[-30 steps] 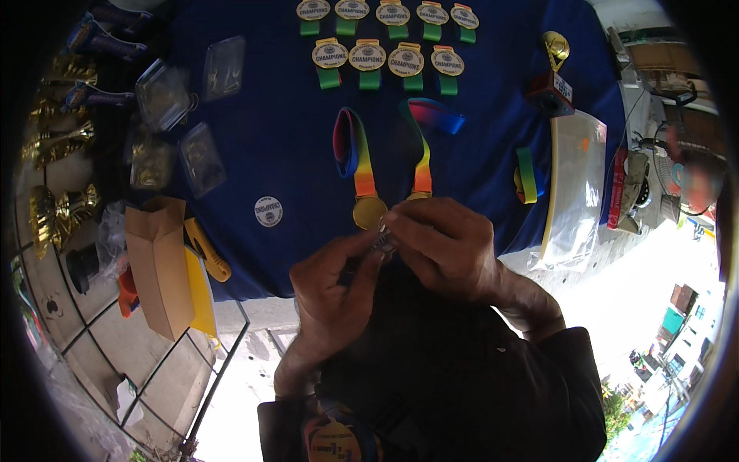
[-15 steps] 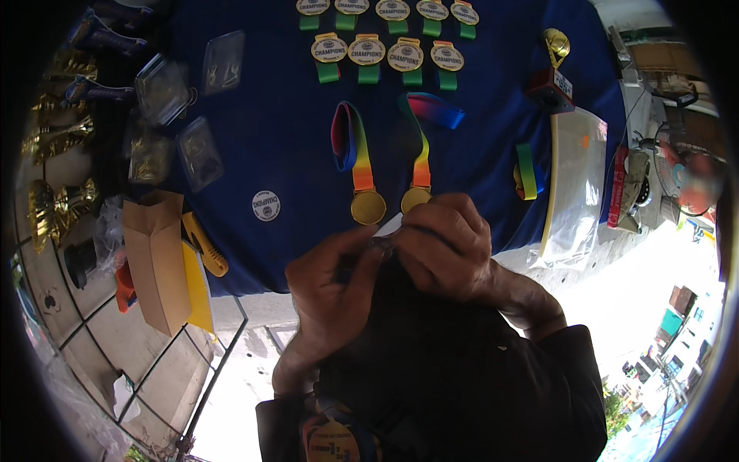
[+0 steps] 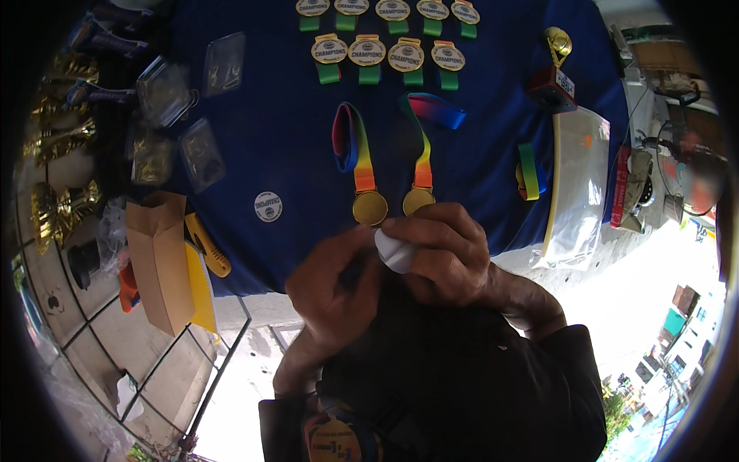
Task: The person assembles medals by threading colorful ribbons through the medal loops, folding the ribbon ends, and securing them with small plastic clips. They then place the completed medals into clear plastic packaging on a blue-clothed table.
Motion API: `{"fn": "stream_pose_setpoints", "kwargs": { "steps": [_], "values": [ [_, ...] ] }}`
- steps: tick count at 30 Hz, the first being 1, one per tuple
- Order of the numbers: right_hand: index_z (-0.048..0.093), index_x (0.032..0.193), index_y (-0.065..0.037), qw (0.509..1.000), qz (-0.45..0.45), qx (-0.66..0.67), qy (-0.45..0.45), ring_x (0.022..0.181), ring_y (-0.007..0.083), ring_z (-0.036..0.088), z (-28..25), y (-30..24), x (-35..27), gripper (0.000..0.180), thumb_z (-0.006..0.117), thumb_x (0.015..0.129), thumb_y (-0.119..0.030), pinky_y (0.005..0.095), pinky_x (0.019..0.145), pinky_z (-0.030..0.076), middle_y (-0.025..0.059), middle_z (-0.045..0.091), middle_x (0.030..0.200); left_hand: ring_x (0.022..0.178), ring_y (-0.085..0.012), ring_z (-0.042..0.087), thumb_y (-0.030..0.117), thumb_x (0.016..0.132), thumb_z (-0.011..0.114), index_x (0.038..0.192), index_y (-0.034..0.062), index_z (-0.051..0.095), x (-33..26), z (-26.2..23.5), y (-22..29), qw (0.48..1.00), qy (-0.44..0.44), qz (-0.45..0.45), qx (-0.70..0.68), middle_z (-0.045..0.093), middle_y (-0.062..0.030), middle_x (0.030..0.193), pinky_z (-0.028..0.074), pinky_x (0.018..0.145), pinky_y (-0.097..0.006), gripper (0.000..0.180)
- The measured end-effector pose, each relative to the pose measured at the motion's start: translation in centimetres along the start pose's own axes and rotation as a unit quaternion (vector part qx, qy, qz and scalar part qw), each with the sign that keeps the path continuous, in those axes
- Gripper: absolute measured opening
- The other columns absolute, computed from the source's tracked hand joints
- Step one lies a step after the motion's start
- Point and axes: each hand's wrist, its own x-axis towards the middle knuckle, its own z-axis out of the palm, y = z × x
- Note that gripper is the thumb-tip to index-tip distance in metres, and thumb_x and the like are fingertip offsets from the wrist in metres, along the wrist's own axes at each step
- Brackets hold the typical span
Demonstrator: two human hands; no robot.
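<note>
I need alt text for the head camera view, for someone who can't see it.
A person's right hand holds a round white disc, the left hand close beside it. Just beyond, two plain gold medals with rainbow ribbons lie on a blue tablecloth, with rows of printed medals farther back.

A blue-covered table [image 3: 269,146] fills the upper middle. Pale floor tiles [image 3: 127,339] with dark joints spread across the lower left. Glaring daylight whitens the ground [image 3: 593,308] at lower right, near buildings [image 3: 697,319].
</note>
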Motion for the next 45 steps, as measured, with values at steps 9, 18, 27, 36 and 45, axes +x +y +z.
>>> {"fn": "stream_pose_setpoints", "kwargs": {
  "steps": [9, 18, 27, 36, 45],
  "values": [
    [0.061, 0.105, -0.002, 0.95, 0.221, 0.22, 0.019, 0.085, 0.0262, 0.074, -0.3, -0.7, -1.2, 0.029, 0.076, 0.081, 0.007, 0.0349, 0.07, 0.059, 0.0129, 0.072, 0.1, 0.089, -0.0226, 0.073, -0.011, 0.08, 0.076, 0.098, 0.0003, 0.073, -1.5, -0.2, -1.6, 0.99, -0.045, -0.078, -0.11, 0.07, -0.0131, 0.101, 0.059, 0.075, -0.031, 0.022],
    [0.058, 0.103, 0.0, 0.899, 0.374, 0.21, -0.091, 0.082, 0.0168, 0.074, 0.5, 0.5, -3.1, 0.024, 0.077, 0.088, 0.003, 0.0308, 0.071, 0.058, 0.0136, 0.073, 0.094, 0.081, -0.017, 0.068, 0.001, 0.089, 0.074, 0.1, -0.0002, 0.073, -2.6, 0.3, -3.8, 0.973, -0.077, -0.213, -0.05, 0.07, -0.0114, 0.101, 0.052, 0.069, -0.028, 0.011],
    [0.065, 0.101, 0.002, 0.893, 0.392, 0.2, -0.097, 0.083, 0.0155, 0.073, 1.8, 1.2, -3.5, 0.014, 0.075, 0.09, 0.001, 0.0296, 0.071, 0.056, 0.0123, 0.074, 0.092, 0.116, -0.0306, 0.058, 0.004, 0.086, 0.074, 0.091, 0.0007, 0.074, -2.1, 0.7, -4.8, 0.971, -0.076, -0.189, 0.125, 0.065, -0.0141, 0.118, 0.049, 0.091, -0.04, 0.006],
    [0.074, 0.102, 0.002, 0.894, 0.408, 0.155, -0.105, 0.086, 0.021, 0.077, 2.9, 2.0, -3.9, 0.012, 0.074, 0.091, -0.001, 0.0299, 0.071, 0.059, 0.0156, 0.076, 0.093, 0.133, -0.0411, 0.045, 0.015, 0.087, 0.073, 0.087, 0.0032, 0.074, -0.9, 1.8, -6.5, 0.952, -0.095, -0.09, 0.277, 0.062, -0.016, 0.124, 0.033, 0.111, -0.054, 0.012],
    [0.075, 0.098, -0.001, 0.89, 0.422, 0.133, -0.108, 0.08, 0.0279, 0.076, 3.5, 2.1, -3.6, 0.013, 0.077, 0.085, -0.002, 0.0348, 0.067, 0.059, 0.0145, 0.075, 0.087, 0.131, -0.0394, 0.045, 0.013, 0.089, 0.072, 0.087, 0.004, 0.072, 0.0, 1.3, -6.6, 0.941, -0.13, -0.101, 0.294, 0.061, -0.015, 0.121, 0.035, 0.109, -0.052, 0.009]
  ]
}}
